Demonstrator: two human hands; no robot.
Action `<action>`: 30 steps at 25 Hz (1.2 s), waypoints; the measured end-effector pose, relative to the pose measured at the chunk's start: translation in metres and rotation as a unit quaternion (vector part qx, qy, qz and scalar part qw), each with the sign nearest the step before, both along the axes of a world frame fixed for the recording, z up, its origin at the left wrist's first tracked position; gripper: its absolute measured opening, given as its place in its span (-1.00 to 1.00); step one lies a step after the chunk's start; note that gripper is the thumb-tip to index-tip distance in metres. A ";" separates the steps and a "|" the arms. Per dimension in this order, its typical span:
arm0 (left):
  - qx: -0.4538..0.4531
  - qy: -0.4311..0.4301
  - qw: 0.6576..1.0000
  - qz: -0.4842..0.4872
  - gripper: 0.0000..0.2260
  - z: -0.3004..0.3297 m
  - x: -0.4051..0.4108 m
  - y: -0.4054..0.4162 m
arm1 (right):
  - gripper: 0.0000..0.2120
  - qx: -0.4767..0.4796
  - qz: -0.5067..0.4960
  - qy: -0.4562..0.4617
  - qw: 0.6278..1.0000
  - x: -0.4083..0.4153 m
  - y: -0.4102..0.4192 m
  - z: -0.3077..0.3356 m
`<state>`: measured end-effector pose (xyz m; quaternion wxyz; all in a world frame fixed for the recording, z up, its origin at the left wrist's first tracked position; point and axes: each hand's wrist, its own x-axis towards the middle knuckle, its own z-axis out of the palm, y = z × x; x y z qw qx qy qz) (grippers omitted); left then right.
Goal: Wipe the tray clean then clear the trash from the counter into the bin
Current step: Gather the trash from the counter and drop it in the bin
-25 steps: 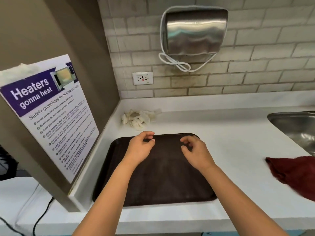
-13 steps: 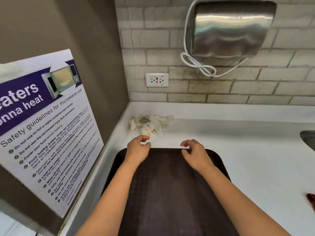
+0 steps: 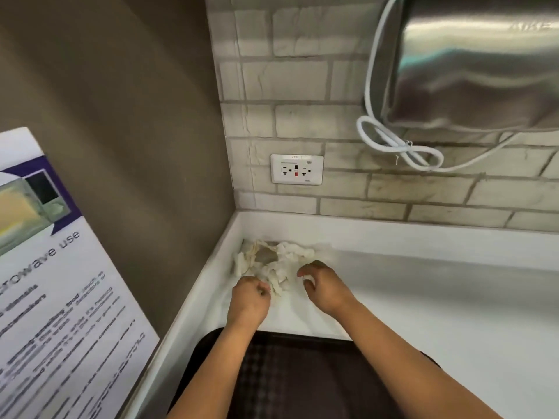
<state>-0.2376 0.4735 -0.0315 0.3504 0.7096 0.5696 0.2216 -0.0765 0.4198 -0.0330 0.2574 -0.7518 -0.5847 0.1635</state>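
Observation:
A wad of crumpled white paper trash (image 3: 272, 261) lies in the back left corner of the white counter (image 3: 453, 313), against the side wall. My left hand (image 3: 249, 300) is at the wad's near edge, its curled fingers pinching the paper. At the wad's right side, my right hand (image 3: 325, 290) has its fingers curled round a white bit of the paper. The dark brown tray (image 3: 302, 385) lies on the counter just behind my wrists, under both forearms. No bin is in view.
A steel hand dryer (image 3: 478, 62) with a looped white cord (image 3: 399, 146) hangs on the brick wall above the counter. A wall outlet (image 3: 296, 169) sits over the corner. A microwave safety poster (image 3: 60, 297) covers the brown side wall on the left.
Both hands moved forward off the tray's far edge to the crumpled paper in the corner and closed on it. The view moved in closer; the sink and red cloth dropped out of sight.

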 end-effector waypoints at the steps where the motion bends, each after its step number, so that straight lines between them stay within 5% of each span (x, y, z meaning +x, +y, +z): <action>1: 0.011 0.008 1.000 0.014 -0.85 -0.004 0.004 0.005 | -0.69 -0.006 0.011 -0.014 1.000 0.001 0.013 -0.003; 5: -0.010 -0.007 1.000 0.024 -0.61 -0.019 0.014 0.018 | -0.47 -0.056 0.073 -0.096 0.991 -0.002 0.047 -0.019; 8: -0.027 0.013 1.000 0.006 -0.57 -0.025 0.017 0.028 | -0.52 -0.102 0.058 -0.087 0.989 -0.002 0.060 -0.027; 13: 0.016 0.017 1.000 0.010 -0.66 -0.028 0.007 0.034 | -0.73 -0.012 -0.030 -0.045 0.998 0.000 0.055 -0.022; 19: 0.025 -0.086 0.990 0.106 -0.76 -0.011 -0.005 0.027 | -0.75 0.147 -0.132 0.118 0.973 0.006 0.027 -0.007; 22: 0.038 -0.133 0.985 0.106 -0.79 0.003 -0.003 0.021 | -0.95 0.180 -0.161 0.148 0.959 0.008 0.017 0.000; 27: 0.071 -0.163 0.978 0.109 -0.82 0.019 -0.002 0.027 | -0.86 0.230 -0.184 0.142 0.945 0.012 0.003 0.005; 30: 0.060 -0.094 0.990 0.084 -0.80 0.017 -0.005 0.037 | -0.79 0.239 -0.171 0.128 0.947 0.017 -0.004 0.002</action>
